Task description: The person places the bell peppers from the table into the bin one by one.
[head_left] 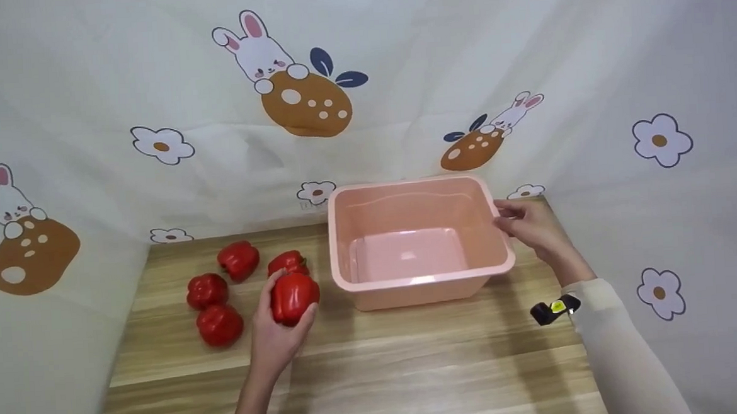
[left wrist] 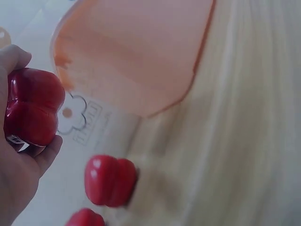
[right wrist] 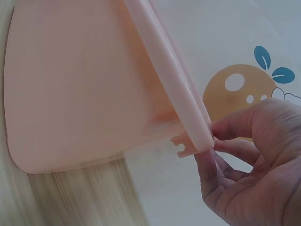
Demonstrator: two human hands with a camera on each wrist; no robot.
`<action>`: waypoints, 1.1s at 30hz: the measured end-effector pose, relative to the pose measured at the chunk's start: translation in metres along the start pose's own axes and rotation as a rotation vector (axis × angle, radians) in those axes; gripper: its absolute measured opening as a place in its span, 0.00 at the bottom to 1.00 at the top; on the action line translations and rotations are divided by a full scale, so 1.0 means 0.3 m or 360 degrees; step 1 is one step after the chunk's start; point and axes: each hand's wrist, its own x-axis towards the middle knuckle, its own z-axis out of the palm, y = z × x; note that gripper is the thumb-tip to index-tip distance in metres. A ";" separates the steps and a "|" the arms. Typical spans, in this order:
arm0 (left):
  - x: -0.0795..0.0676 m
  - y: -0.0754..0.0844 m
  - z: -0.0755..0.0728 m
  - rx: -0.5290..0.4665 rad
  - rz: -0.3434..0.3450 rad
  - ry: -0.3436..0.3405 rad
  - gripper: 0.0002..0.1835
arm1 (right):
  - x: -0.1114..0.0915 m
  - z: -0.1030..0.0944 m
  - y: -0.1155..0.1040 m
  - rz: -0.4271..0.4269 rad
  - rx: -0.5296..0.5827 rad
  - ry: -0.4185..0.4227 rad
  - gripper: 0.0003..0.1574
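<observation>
My left hand (head_left: 276, 338) grips a glossy red bell pepper (head_left: 295, 298), thumb on one side and fingers on the other, raised left of a pink plastic basin (head_left: 424, 281). In the left wrist view the held pepper (left wrist: 34, 106) shows its lobed side. With my right hand (head_left: 530, 225) I pinch the basin's right rim; the right wrist view shows thumb and fingers on the rim (right wrist: 174, 77) near a small notched tab. Nothing lies inside the basin. Another pepper (head_left: 288, 261) sits just behind the held one, partly covered by it.
Three more red bell peppers stand at the left of the wood-grain table (head_left: 402, 369), one (head_left: 239, 261) at the back, one (head_left: 207, 291) in the middle and one (head_left: 220, 325) in front. A cloth with printed rabbits (head_left: 401, 104) hangs behind and along the sides.
</observation>
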 end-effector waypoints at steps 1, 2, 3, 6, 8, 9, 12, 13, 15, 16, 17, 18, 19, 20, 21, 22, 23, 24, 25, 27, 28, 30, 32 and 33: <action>0.011 0.010 0.003 -0.0002 0.0015 -0.0008 0.49 | 0.000 0.001 0.001 0.0004 0.0003 -0.0001 0.33; 0.023 0.021 0.006 -0.0022 0.0033 -0.0015 0.49 | 0.001 0.001 0.004 0.0002 0.0008 -0.0004 0.32; 0.034 0.030 0.010 -0.0048 0.0056 -0.0019 0.48 | 0.001 0.001 0.005 0.0003 0.0012 -0.0008 0.32; 0.065 0.063 0.027 -0.0124 0.0091 -0.0054 0.46 | 0.001 -0.004 0.007 0.0013 0.0004 -0.0021 0.32; 0.083 0.086 0.041 -0.0156 0.0085 -0.0094 0.45 | 0.001 -0.010 0.006 0.0028 -0.0005 -0.0014 0.32; 0.091 0.097 0.048 -0.0166 0.0075 -0.0115 0.45 | 0.001 -0.014 0.003 0.0039 -0.0016 -0.0007 0.32; 0.114 0.131 0.062 -0.0174 0.0037 -0.0160 0.45 | 0.002 -0.021 -0.004 0.0071 -0.0049 0.0005 0.33; 0.122 0.139 0.063 -0.0176 0.0029 -0.0165 0.45 | 0.002 -0.022 -0.005 0.0080 -0.0054 0.0004 0.33; 0.137 0.154 0.063 -0.0183 0.0016 -0.0172 0.45 | 0.002 -0.018 -0.006 0.0090 -0.0063 0.0000 0.33; 0.144 0.160 0.061 -0.0180 0.0014 -0.0176 0.45 | 0.002 -0.015 -0.005 0.0093 -0.0069 0.0001 0.33; 0.150 0.166 0.060 -0.0175 0.0010 -0.0182 0.45 | 0.001 -0.012 -0.006 0.0090 -0.0071 0.0004 0.33; 0.156 0.169 0.059 -0.0173 0.0011 -0.0187 0.46 | 0.001 -0.008 -0.005 0.0088 -0.0074 0.0011 0.33; 0.160 0.170 0.059 -0.0171 0.0014 -0.0191 0.46 | 0.001 -0.005 -0.005 0.0087 -0.0076 0.0019 0.33; 0.164 0.173 0.060 -0.0175 0.0018 -0.0192 0.46 | 0.001 -0.002 -0.005 0.0083 -0.0076 0.0029 0.33; 0.167 0.175 0.061 -0.0179 0.0027 -0.0193 0.46 | 0.002 0.001 -0.006 0.0080 -0.0069 0.0033 0.32; 0.168 0.178 0.062 -0.0178 0.0036 -0.0193 0.46 | 0.003 0.003 -0.008 0.0076 -0.0063 0.0037 0.32; 0.169 0.179 0.065 -0.0174 0.0045 -0.0192 0.46 | 0.004 0.006 -0.010 0.0076 -0.0053 0.0037 0.32; 0.169 0.182 0.068 -0.0177 0.0055 -0.0194 0.46 | 0.006 0.008 -0.012 0.0081 -0.0042 0.0034 0.32; 0.170 0.185 0.071 -0.0179 0.0063 -0.0198 0.46 | 0.008 0.011 -0.014 0.0088 -0.0035 0.0031 0.32; 0.171 0.193 0.080 -0.0177 0.0075 -0.0213 0.46 | 0.010 0.014 -0.018 0.0106 -0.0027 0.0028 0.33; 0.172 0.198 0.084 -0.0175 0.0078 -0.0222 0.46 | 0.011 0.015 -0.019 0.0120 -0.0032 0.0028 0.33; 0.177 0.206 0.093 -0.0182 0.0086 -0.0241 0.47 | 0.011 0.019 -0.021 0.0125 -0.0014 0.0024 0.33; 0.186 0.216 0.103 -0.0192 0.0098 -0.0253 0.46 | 0.009 0.020 -0.020 0.0114 0.0034 0.0028 0.33; 0.192 0.223 0.108 -0.0193 0.0103 -0.0257 0.46 | 0.007 0.021 -0.020 0.0102 0.0065 0.0026 0.33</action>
